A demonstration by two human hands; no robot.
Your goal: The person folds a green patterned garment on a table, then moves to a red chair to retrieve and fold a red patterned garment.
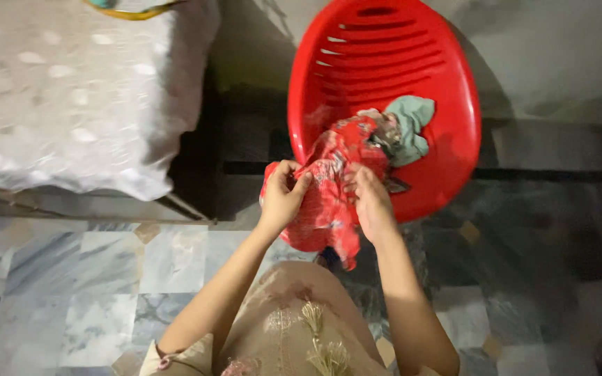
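Fingers of the left hand [281, 198] and right hand [371, 202] pinch a red printed garment [325, 198] at the red plastic chair [398, 42] front edge. Judged light, limp; grip hems.

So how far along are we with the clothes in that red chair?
Done: nothing looks folded or set aside; the covered table shows no finished pieces. In hand: the left hand and right hand both grip the red patterned garment, lifted partly off the red plastic chair. Left: the pale green cloth lies on the seat.
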